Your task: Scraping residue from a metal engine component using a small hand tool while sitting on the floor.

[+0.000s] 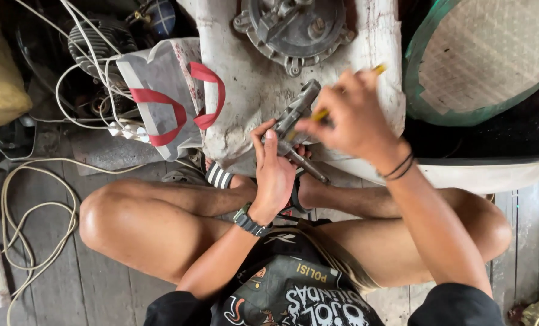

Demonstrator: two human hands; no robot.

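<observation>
Hidden: the right hand (354, 115) is blurred, covering most of a yellow-handled tool (324, 112); its tip cannot be made out.
Metal part: a grey, worn cast piece (295, 115) with a rod at its lower end, held over a stained white block (245, 90).
Left hand: the left hand (274, 172), wristwatch on, fingers curled around the metal part from below.
Right hand: clenched around the tool, wrist bent downward.
Nearby: a round ribbed metal housing (293, 27) on the block; a grey bag with red handles (167, 90); white cables (34, 223) on the plank floor.
</observation>
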